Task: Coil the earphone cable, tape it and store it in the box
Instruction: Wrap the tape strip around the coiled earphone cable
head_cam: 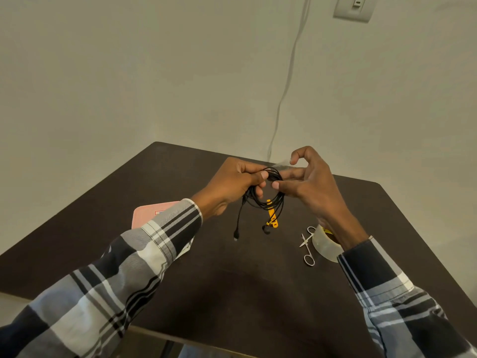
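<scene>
Colours and patterns on the dark worktop

The worktop (258,293) is very dark brown. The coiled earphone cable (265,195) is black, with an orange-yellow clip (271,217) on it. The box (148,215) is pale pink with a small label, maybe red and white. The scissors (307,245) are silver; the tape roll (324,245) is clear and whitish. Both sleeves (116,275) have a check pattern in black, grey and white. The wall (154,73) is plain beige-grey.

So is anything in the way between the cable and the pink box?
Nothing visible is. The left hand holds the coiled cable above the table. The pink box lies down to the left, partly hidden by that arm's sleeve; whether it is open cannot be told.
</scene>
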`<state>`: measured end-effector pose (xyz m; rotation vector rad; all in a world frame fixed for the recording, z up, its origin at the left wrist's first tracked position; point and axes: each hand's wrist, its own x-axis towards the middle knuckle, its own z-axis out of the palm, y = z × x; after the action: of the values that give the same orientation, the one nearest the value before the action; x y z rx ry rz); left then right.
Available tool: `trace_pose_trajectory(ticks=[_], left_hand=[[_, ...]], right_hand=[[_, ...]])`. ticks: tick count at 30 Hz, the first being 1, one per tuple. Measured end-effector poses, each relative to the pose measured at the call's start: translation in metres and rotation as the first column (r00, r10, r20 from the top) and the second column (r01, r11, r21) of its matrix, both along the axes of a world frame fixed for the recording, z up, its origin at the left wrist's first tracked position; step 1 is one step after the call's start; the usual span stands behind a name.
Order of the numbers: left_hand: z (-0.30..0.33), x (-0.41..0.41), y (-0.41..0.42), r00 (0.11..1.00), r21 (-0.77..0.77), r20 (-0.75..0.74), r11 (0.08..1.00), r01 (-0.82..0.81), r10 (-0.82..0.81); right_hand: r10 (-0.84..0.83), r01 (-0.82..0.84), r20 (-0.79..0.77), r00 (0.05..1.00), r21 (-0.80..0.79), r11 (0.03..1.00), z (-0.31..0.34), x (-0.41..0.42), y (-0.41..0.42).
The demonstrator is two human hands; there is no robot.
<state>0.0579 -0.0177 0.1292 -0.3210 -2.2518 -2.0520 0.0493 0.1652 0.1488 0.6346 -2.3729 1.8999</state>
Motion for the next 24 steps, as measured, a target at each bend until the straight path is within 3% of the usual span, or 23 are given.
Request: trace_pose_trajectory(ticks=[13, 24], left_hand=[[-0.006, 0.0, 0.009, 0.999, 0.15, 0.051, 0.988, -0.019, 0.011], [-0.006, -0.001, 0.019, 0.991, 0.213, 0.053, 0.968, -0.135, 0.127]], right_hand=[[0.005, -0.005, -0.006, 1.0, 0.037, 0.999, -0.001, -0.001, 0.005], [-0.01, 0.015, -0.069, 0.998, 0.07, 0.997, -0.003, -0.002, 0.005]])
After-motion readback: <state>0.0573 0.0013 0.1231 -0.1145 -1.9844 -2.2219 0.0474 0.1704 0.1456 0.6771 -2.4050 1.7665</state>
